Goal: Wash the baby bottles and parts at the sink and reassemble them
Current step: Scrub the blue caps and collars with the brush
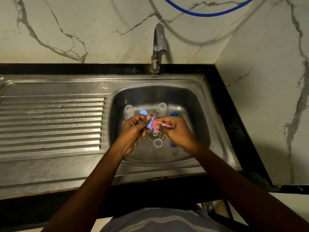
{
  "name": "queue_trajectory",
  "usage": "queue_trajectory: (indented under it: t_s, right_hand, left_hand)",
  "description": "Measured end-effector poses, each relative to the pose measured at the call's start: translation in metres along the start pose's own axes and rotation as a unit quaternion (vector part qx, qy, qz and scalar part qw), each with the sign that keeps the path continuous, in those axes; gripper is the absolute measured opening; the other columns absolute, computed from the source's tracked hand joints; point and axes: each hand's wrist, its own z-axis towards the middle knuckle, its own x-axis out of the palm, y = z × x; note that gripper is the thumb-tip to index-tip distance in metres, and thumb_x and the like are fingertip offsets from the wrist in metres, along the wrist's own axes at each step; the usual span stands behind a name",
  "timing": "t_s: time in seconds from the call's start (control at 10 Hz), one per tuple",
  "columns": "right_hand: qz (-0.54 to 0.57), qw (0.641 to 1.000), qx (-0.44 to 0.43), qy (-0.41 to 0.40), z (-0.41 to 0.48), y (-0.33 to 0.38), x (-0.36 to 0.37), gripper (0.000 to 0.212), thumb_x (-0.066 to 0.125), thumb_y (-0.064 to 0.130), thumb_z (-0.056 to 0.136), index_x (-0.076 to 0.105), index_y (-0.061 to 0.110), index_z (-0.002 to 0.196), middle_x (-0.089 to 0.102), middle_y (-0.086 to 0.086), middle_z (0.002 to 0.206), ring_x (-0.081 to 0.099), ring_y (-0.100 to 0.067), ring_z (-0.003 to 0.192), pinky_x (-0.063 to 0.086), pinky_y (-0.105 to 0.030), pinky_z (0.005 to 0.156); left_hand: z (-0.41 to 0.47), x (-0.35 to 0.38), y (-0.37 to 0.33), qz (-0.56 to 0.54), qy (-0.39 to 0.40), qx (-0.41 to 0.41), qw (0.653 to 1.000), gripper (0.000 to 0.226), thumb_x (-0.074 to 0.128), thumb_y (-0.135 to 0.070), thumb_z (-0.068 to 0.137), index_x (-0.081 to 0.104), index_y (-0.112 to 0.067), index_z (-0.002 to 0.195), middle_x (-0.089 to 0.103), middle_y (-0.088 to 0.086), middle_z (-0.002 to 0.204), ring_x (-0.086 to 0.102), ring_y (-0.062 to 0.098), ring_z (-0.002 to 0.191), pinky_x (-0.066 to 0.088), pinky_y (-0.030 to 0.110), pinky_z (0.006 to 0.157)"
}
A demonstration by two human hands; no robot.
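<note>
Item: pale blue bottle part (150,125), pinched in the left hand (133,129) above the drain (154,133) of the sink (192,104), met by a pink brush-like tool (159,123) gripped in the right hand (177,129), its length lying left-to-right; clear bottles (161,109) upright by the far edge.

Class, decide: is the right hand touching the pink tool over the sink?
Touching. The head view shows the right hand pinching the pink tool between its fingers.

dull scuffed stainless sink (197,101) with a ribbed metal drainboard (50,121), brushed metal tap (158,46), glossy marble-look wall (75,30), see-through plastic bottles (161,109), black stone-ish counter (234,114)
</note>
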Motion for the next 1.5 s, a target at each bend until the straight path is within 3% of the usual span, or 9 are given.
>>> queue_trajectory:
  t_s: [0.2,0.6,0.8,1.0,1.1,1.2,1.3,1.4,1.5]
  right_hand:
    - [-0.128,0.986,-0.107,0.022,0.009,-0.009,-0.013,0.016,0.071,0.015,0.086,0.076,0.019,0.101,0.074,0.006,0.099,0.068,-0.007,0.094,0.054,-0.031,0.087]
    - [-0.446,0.841,-0.299,-0.060,0.002,-0.028,-0.008,0.039,0.072,0.001,0.073,0.074,0.026,0.103,0.072,0.010,0.105,0.055,-0.020,0.075,0.050,-0.034,0.062]
    - [0.150,0.951,0.263,-0.063,-0.003,0.012,0.012,0.012,0.057,0.019,0.095,0.067,0.023,0.090,0.066,-0.008,0.078,0.053,-0.015,0.047,0.040,-0.022,0.043]
    - [-0.327,0.934,-0.134,-0.060,-0.009,-0.018,0.010,0.015,0.062,0.015,0.088,0.071,0.024,0.096,0.070,0.007,0.092,0.064,-0.015,0.082,0.049,-0.029,0.066]
    - [-0.323,0.938,-0.063,-0.106,-0.009,-0.011,0.018,0.012,0.060,0.015,0.088,0.070,0.021,0.093,0.069,0.002,0.089,0.062,-0.019,0.074,0.049,-0.029,0.061]
    - [0.201,0.934,0.291,-0.045,-0.006,0.021,0.009,0.012,0.056,0.023,0.095,0.066,0.018,0.097,0.062,-0.007,0.079,0.051,-0.014,0.050,0.037,-0.020,0.038]
    - [0.286,0.928,0.239,-0.014,-0.007,0.023,0.005,0.014,0.055,0.021,0.097,0.066,0.016,0.103,0.066,-0.011,0.086,0.054,-0.015,0.053,0.039,-0.020,0.040]
    - [-0.251,0.953,-0.118,-0.119,-0.019,0.005,0.011,0.019,0.058,0.011,0.090,0.071,0.020,0.100,0.072,0.000,0.098,0.065,-0.018,0.079,0.051,-0.030,0.064]
    - [-0.211,0.969,-0.002,-0.132,-0.011,0.012,0.008,0.014,0.058,0.014,0.091,0.070,0.018,0.097,0.068,-0.002,0.088,0.057,-0.016,0.065,0.038,-0.023,0.053]
  left_hand:
    - [0.003,-0.006,-0.001,-0.049,0.019,-0.031,0.998,0.048,0.066,0.003,0.081,0.050,-0.007,0.125,0.068,0.018,0.121,0.069,0.027,0.102,0.061,0.033,0.080]
    - [0.012,-0.013,-0.009,0.087,0.042,-0.061,0.993,0.026,0.058,-0.015,0.096,0.067,-0.007,0.120,0.074,0.012,0.088,0.068,0.013,0.063,0.060,0.024,0.064]
    - [0.007,-0.012,0.021,0.106,0.015,-0.007,0.994,0.044,0.064,-0.026,0.086,0.064,-0.003,0.123,0.073,0.014,0.106,0.071,0.022,0.091,0.059,0.029,0.074]
    - [0.006,-0.008,0.014,0.011,0.025,-0.015,1.000,0.043,0.058,-0.025,0.089,0.064,0.004,0.119,0.073,0.016,0.098,0.069,0.020,0.082,0.058,0.025,0.070]
    - [0.008,-0.003,0.014,0.050,0.024,0.023,0.998,0.045,0.062,-0.025,0.091,0.062,0.005,0.123,0.072,0.017,0.105,0.069,0.022,0.094,0.056,0.033,0.084]
    - [0.007,-0.008,0.021,0.064,0.013,0.054,0.996,0.042,0.069,-0.026,0.089,0.063,-0.004,0.124,0.070,0.017,0.114,0.067,0.026,0.102,0.057,0.036,0.087]
    - [0.006,-0.009,0.015,0.009,0.027,0.066,0.997,0.043,0.077,-0.029,0.082,0.065,-0.009,0.118,0.073,0.008,0.110,0.069,0.021,0.098,0.059,0.032,0.080]
    - [0.008,0.001,0.004,-0.013,0.033,0.052,0.998,0.038,0.065,-0.020,0.086,0.062,-0.002,0.118,0.074,0.007,0.104,0.071,0.017,0.089,0.058,0.026,0.074]
    - [0.008,0.004,0.005,0.064,0.035,0.070,0.995,0.036,0.061,-0.019,0.088,0.062,-0.004,0.120,0.075,0.003,0.102,0.070,0.016,0.092,0.056,0.024,0.077]
